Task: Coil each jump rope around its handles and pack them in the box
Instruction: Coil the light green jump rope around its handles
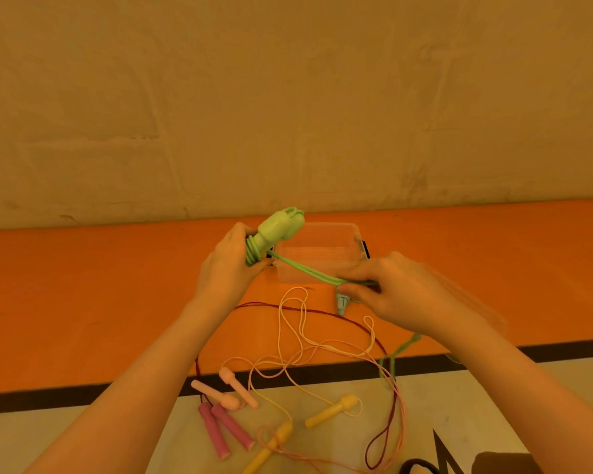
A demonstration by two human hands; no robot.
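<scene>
Two green handles (277, 231) in left hand (229, 265); right hand (396, 289) pinches green rope (308, 271)

A black stripe (493, 352) edges the orange floor (83, 302) (tan wall (288, 97) behind).

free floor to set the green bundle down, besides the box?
Bare orange floor left of the left hand, and right of the clear box past the right hand. Crowded: the loose ropes and the handles near the person.

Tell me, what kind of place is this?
Probably a gym or play-room floor: an orange floor mat with a black edge stripe, a plain bare wall, and loose jump ropes with pink plastic handles.
</scene>
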